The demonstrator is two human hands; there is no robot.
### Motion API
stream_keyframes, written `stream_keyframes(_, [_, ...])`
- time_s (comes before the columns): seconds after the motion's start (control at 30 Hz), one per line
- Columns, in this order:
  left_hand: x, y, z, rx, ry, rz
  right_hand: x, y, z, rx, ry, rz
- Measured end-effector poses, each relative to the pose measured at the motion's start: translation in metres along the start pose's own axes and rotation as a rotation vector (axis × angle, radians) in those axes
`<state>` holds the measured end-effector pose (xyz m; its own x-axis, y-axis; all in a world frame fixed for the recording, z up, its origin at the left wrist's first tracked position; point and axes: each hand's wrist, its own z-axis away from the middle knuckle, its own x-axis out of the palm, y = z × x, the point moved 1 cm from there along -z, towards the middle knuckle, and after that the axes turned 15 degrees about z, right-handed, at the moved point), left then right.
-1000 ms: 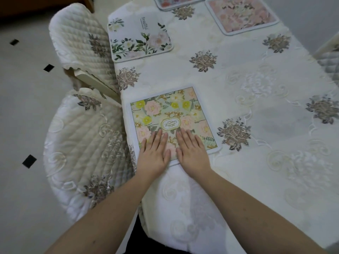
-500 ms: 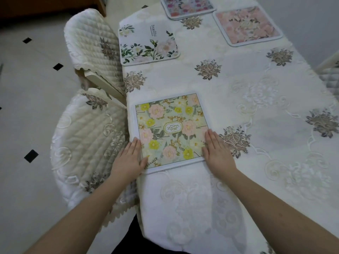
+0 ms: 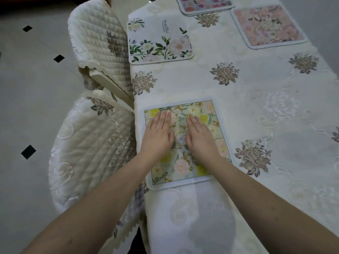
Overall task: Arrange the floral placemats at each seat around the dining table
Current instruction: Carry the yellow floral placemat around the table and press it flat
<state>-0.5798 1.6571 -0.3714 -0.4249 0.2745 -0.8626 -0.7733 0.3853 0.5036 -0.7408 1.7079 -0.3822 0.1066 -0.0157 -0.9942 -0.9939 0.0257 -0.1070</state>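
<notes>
Left hand (image 3: pixel 158 135), right hand (image 3: pixel 200 137): flat, fingers extended, gripping nothing, side by side atop near placemat (image 3: pixel 185 167).

The left hand (image 3: pixel 157 136) and right hand (image 3: pixel 200 139) hide the yellow-flowered placemat's (image 3: pixel 183 167) middle, its oval label mostly covered; the farthest placemat (image 3: pixel 203 5) is cut off by the top edge. The small lettering on the white placemat (image 3: pixel 159 41) is unreadable.

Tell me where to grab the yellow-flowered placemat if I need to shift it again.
Take the yellow-flowered placemat by its left and right borders, one hand per side, coming from the near table edge. It lies flat and thin on the tablecloth, so fingertips probably must slide under the border. Both the left hand and right hand now rest flat on top.
</notes>
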Motion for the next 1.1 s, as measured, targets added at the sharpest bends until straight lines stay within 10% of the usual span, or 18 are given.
stream_keyframes(1.1, [0.028, -0.05, -0.041, -0.216, 0.065, -0.037, 0.024, 0.069, -0.053, 0.222, -0.107, 0.138])
